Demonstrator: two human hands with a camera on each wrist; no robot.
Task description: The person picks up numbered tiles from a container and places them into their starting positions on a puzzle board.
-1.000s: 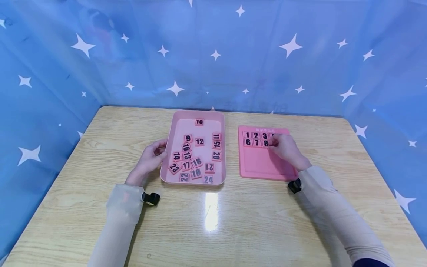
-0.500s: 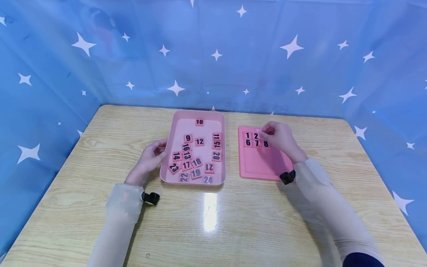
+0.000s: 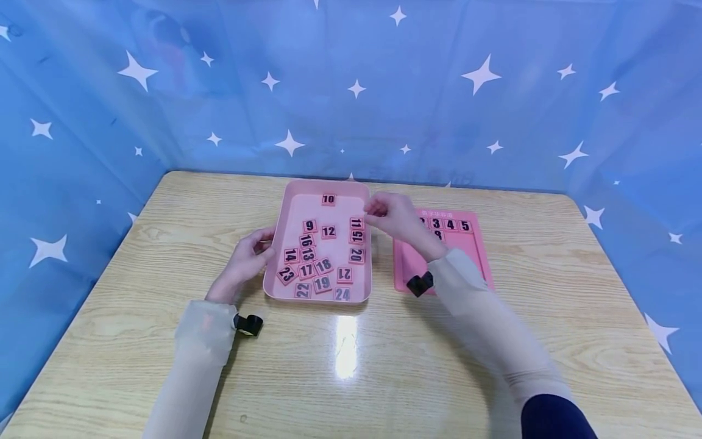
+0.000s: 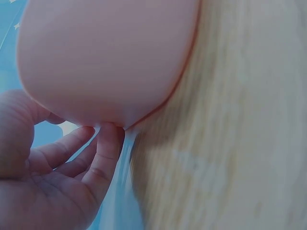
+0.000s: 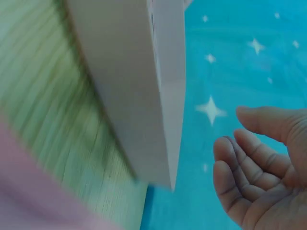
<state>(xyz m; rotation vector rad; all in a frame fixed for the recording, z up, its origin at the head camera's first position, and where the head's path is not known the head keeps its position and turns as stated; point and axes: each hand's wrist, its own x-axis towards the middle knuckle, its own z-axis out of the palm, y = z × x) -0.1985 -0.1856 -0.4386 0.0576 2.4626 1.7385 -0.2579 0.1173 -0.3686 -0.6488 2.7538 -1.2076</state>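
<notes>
Wooden table (image 3: 164,219): pink tray (image 3: 285,219) (loose numbered tiles) touched by relaxed left hand (image 3: 244,262); right hand (image 3: 397,221) empty, fingers loose.

- Left part of flat pink number board (image 3: 463,244) hidden behind right hand (image 3: 397,219).
- Pale wooden table (image 5: 53,120) blurred in both wrist views.

We're in a staged recording booth: blue star-printed sheeting (image 3: 493,110) walls off three sides of one wooden table (image 3: 384,366).
</notes>
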